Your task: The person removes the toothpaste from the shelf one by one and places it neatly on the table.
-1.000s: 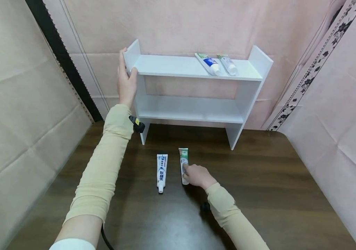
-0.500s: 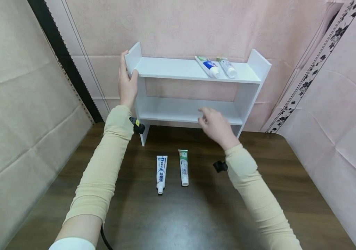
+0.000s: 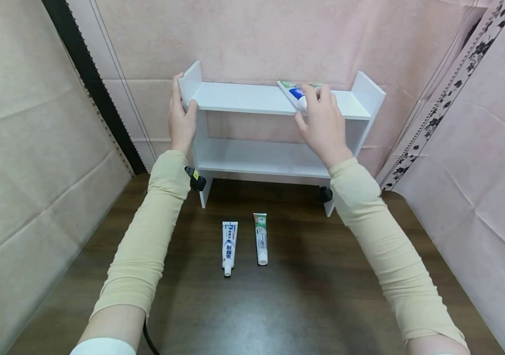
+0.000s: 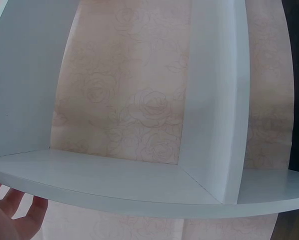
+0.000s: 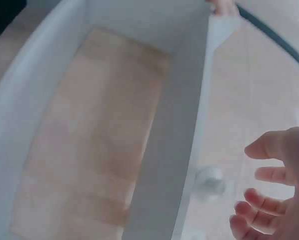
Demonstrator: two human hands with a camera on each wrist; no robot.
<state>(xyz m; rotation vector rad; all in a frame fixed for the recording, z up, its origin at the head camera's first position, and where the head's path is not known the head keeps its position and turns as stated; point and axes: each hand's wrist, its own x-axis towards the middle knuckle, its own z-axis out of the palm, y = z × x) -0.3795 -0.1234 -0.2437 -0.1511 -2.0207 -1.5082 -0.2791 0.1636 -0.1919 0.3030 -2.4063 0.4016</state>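
My left hand [image 3: 182, 121] grips the left side panel of a white two-tier shelf [image 3: 243, 96]; in the left wrist view its fingers [image 4: 35, 212] curl at the panel's edge. Over the right half of the top board reaches my right hand [image 3: 323, 129], fingers spread. Beneath it lies a blue-and-white toothpaste tube [image 3: 295, 92], and a second toothpaste tube [image 3: 318, 86] is mostly covered by the fingers. The right wrist view has a blurred white cap [image 5: 209, 184] beyond the shelf edge, apart from the thumb and fingers.
A white toothpaste tube with blue lettering [image 3: 229, 246] and a green-and-white toothpaste tube [image 3: 260, 239] lie on the dark wooden table [image 3: 252, 315] in front of the shelf. Pale cloth [image 3: 279, 39] hangs behind and at both sides.
My right hand has left the green-and-white toothpaste tube on the table and risen past the lower board to the tubes on top. The left hand stays on the side panel.
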